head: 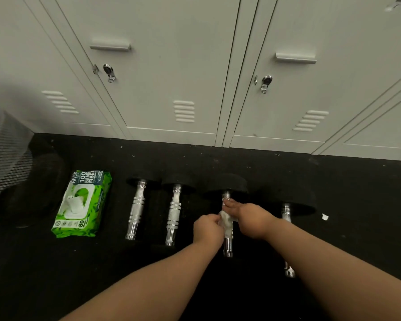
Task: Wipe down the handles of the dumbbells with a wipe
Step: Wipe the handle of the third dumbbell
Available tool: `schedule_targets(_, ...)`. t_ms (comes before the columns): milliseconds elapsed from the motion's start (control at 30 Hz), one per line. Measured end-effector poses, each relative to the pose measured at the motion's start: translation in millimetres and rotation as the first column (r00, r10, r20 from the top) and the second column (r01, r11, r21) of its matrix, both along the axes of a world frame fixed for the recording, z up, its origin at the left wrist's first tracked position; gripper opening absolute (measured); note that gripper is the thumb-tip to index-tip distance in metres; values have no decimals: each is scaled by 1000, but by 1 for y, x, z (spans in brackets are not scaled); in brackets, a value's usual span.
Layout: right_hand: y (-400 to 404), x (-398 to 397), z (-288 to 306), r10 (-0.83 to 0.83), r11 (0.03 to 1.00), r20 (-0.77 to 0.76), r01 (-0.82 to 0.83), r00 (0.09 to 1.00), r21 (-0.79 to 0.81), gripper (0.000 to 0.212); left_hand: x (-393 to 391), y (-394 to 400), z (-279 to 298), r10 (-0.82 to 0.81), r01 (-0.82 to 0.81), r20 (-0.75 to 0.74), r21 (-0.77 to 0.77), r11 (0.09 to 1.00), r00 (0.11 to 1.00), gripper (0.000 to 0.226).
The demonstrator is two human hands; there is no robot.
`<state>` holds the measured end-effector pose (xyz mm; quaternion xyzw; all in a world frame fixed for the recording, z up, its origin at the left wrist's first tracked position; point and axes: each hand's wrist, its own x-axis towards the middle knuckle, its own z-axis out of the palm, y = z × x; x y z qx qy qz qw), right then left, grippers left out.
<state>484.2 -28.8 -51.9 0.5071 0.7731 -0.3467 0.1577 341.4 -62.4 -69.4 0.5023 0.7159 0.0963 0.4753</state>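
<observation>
both hands hold the white wipe (pixel 226 220) on the third dumbbell's chrome handle (pixel 227 244); the left hand (pixel 207 229) pinches it and the right hand (pixel 248 216) lies just beyond, fingers curled over it. the handle's long axis runs from the person toward the lockers (pixel 183 66), so strokes likely go along it. the fourth dumbbell (pixel 287 214) lies on the floor (pixel 357 193) just right of the right hand.

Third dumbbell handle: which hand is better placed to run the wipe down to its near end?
Probably the left hand. It pinches the wipe against the third dumbbell handle, just above the bare near end. The right hand lies farther up the handle, toward the far weight.
</observation>
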Motion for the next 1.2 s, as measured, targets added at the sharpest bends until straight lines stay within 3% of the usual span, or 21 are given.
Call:
schedule_targets(67, 3, 0, 0, 3, 1000, 7, -3, 1000, -13, 66, -3, -3, 1, -131, 131, -65, -3, 991, 989, 23)
schedule_targets(167, 8, -2, 3, 1, 999, 27, 0, 1000, -33, 67, -9, -7, -3, -377, 358, -174, -132, 924, 910, 25)
schedule_targets(233, 9, -4, 5, 13, 999, 44, -11, 999, -50, 68, -11, -7, -5, -407, 357, -217, -235, 904, 887, 23)
schedule_targets(333, 8, -8, 5, 24, 999, 45, -21, 999, -48, 69, -6, -3, -13, -288, 226, -160, -324, 919, 944, 27)
schedule_targets(400, 8, -9, 4, 24, 999, 48, -22, 999, -45, 68, -3, 2, -15, -48, 39, -11, -427, 903, 999, 29)
schedule_targets(467, 9, -10, 4, 26, 999, 57, -23, 998, -47, 65, -2, 6, -12, 330, -102, 280, -604, 791, 902, 29)
schedule_targets(567, 8, -10, 5, 34, 999, 68, -31, 997, -39, 62, -7, 10, -11, 562, -185, 344, -708, 682, 752, 32)
schedule_targets(700, 3, -11, 6, 53, 998, 81, -51, 995, -35, 62, -11, 12, -23, 613, -168, 361, -753, 636, 703, 47)
schedule_targets(833, -1, -10, 3, 85, 996, 96, -82, 992, -35, 71, -21, 17, -20, 522, -85, 365, -753, 652, 771, 28)
schedule_targets(1000, -3, -11, 1, 123, 992, 130, -122, 984, -18, 75, -36, 27, -14, 368, 34, 372, -740, 671, 852, 35)
schedule_targets(1200, 0, -9, 4, 141, 990, 147, -137, 979, -35, 76, -12, 20, -24, 386, -71, 306, -698, 713, 870, 36)
